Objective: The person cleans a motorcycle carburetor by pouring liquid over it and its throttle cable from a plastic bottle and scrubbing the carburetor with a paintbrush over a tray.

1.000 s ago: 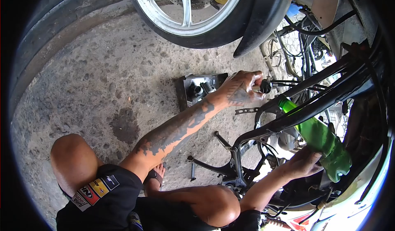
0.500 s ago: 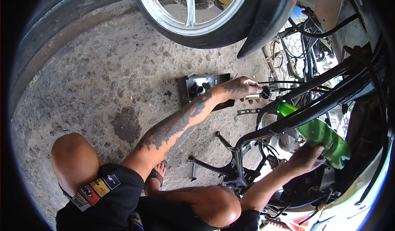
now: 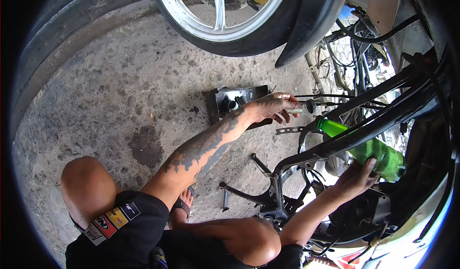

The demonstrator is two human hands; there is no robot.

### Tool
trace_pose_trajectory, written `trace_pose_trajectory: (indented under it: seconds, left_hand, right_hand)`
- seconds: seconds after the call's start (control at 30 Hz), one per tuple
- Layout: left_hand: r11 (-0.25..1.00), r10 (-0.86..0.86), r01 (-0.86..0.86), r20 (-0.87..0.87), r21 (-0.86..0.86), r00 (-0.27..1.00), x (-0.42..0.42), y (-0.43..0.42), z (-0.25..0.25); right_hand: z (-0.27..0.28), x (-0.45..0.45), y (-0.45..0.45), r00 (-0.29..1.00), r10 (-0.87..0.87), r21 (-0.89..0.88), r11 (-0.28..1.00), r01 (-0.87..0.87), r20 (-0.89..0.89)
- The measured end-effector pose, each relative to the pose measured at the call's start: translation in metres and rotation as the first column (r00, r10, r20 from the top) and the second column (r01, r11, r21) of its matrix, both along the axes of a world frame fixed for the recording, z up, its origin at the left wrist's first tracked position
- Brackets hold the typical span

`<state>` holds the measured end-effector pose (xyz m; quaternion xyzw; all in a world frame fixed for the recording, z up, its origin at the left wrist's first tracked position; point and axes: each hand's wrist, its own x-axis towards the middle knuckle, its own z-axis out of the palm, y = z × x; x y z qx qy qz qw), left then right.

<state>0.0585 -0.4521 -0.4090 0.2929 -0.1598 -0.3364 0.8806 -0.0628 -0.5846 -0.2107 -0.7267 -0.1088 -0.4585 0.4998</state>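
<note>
Right hand (image 3: 353, 180) curls around the lower part of a green bottle (image 3: 376, 151), thumb pressed along its side, the bottle slanting behind a black frame tube (image 3: 314, 151). Left hand (image 3: 276, 107) pinches a small pale cylinder (image 3: 296, 110) with a dark end, just beside the bottle's mouth — near, apparently not touching. Over the last second the bottle has swung flatter and its neck has edged toward the cylinder — a narrowing gap that suggests the two are being handled as a pair. Whether anything passes between them cannot be told. By the left wrist, a black tray (image 3: 213, 108) of dark parts (image 3: 233, 105) sits on the concrete floor (image 3: 105, 96); farther off stands a white-spoked wheel (image 3: 219, 10).
</note>
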Motion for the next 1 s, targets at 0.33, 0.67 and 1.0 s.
trace_pose_trajectory:
  seconds: [0.33, 0.67, 1.0]
  left_hand:
    - [0.784, 0.121, -0.494, 0.688, 0.376, 0.716, 0.000, -0.027, 0.030]
    - [0.726, 0.331, -0.653, 0.724, 0.215, 0.606, 0.012, -0.026, 0.029]
    - [0.993, -0.072, 0.033, 0.377, 0.110, 0.924, 0.036, -0.029, 0.020]
  right_hand:
    - [0.015, 0.002, -0.028, 0.991, 0.026, 0.167, 0.986, -0.003, -0.133]
    - [0.013, 0.004, -0.016, 0.994, -0.042, 0.181, 0.982, 0.061, -0.105]
    - [0.017, 0.004, -0.026, 0.998, 0.001, 0.166, 0.986, 0.010, -0.064]
